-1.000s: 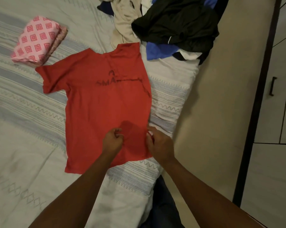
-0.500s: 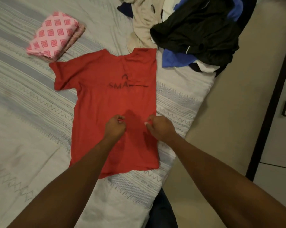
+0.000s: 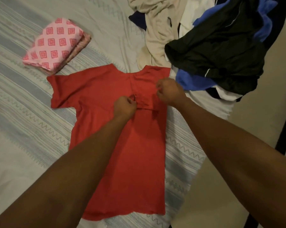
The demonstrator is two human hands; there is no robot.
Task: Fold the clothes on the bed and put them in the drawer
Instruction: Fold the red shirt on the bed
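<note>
Fingers of my left hand (image 3: 125, 106) & right hand (image 3: 169, 92) pinch the red tee (image 3: 130, 153), flat on the bed (image 3: 23, 129); uneven pull prob skews the fold or snags the unfolded pile (image 3: 213, 46) just beside.

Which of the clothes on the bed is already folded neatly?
The pink diamond-patterned cloth, lying alone at upper left in a neat stack. The red T-shirt lies mostly spread out, and the rest form a crumpled pile.
</note>
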